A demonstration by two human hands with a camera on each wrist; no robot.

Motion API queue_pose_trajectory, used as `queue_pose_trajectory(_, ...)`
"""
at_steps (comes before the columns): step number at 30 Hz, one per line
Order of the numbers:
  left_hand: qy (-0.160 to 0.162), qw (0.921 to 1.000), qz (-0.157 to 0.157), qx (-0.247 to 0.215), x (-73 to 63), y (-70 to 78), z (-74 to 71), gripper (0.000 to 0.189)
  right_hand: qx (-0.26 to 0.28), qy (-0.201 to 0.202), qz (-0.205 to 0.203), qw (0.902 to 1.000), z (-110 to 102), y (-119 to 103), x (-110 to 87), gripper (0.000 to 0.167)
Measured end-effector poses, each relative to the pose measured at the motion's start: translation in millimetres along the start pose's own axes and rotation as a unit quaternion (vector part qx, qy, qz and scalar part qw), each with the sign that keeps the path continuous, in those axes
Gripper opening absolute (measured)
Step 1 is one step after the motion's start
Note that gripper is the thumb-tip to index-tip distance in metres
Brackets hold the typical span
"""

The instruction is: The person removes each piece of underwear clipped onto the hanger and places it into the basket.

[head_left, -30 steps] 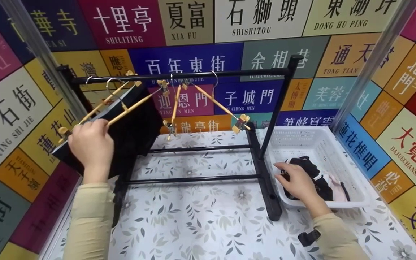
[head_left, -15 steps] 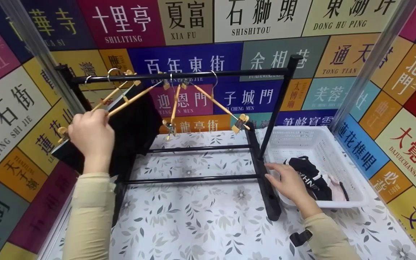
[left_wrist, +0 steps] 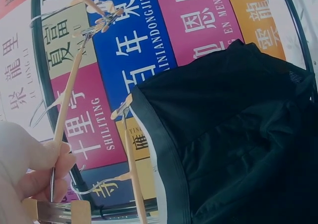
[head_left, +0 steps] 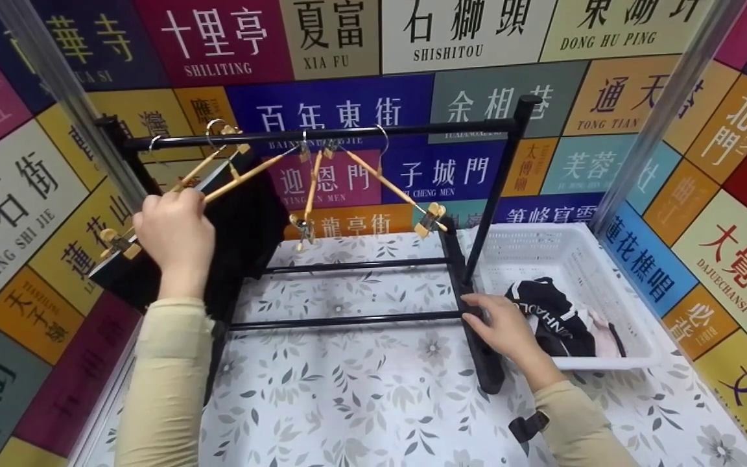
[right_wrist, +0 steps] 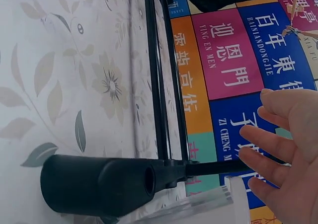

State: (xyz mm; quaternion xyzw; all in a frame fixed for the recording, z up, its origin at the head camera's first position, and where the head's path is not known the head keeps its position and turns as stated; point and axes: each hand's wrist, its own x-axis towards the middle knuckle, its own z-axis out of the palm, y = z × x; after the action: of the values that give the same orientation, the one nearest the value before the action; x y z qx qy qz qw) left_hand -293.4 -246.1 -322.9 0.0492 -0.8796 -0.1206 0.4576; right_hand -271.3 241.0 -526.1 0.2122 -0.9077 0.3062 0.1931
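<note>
My left hand (head_left: 176,237) pinches one arm of a wooden clip hanger (head_left: 247,178) near its end clip. No garment hangs from this hanger, and its metal hook overlaps the top rail of the black clothes rack (head_left: 406,130). Behind it, black shorts or trousers (left_wrist: 233,124) hang by the waistband from another clip hanger (left_wrist: 131,169). My right hand (head_left: 506,327) is held with fingers extended beside the rack's right foot (head_left: 485,363). In the right wrist view its fingers are spread and hold nothing.
Two bare clip hangers (head_left: 393,185) hang mid-rail. Right of the rack stands a white plastic basket (head_left: 646,337) with a black garment (head_left: 561,324) bearing white letters and a pale pink one (head_left: 605,340). Sign-patterned panels (head_left: 464,32) surround the floral-covered table (head_left: 347,402).
The held hanger has risen and shifted right, its hook going from below the rail to over it. My right hand has moved left from above the basket to the rack's foot.
</note>
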Motion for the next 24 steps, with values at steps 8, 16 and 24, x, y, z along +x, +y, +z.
queue_pose_trajectory(8,0.006,0.9997,0.02,0.012,-6.7,1.0,9.2,0.006,0.014,-0.007,0.001,0.9999,6.3,-4.9,-0.4,0.033)
queue_pose_trajectory(16,-0.012,0.9994,0.03,0.009,-12.4,0.7,12.6,0.012,0.021,-0.01,0.004,0.9997,10.7,-5.6,0.7,0.034)
queue_pose_trajectory(24,-0.068,0.9975,0.016,0.012,-16.7,-2.1,11.3,0.028,0.028,-0.024,0.009,0.9993,13.8,-15.2,5.3,0.033)
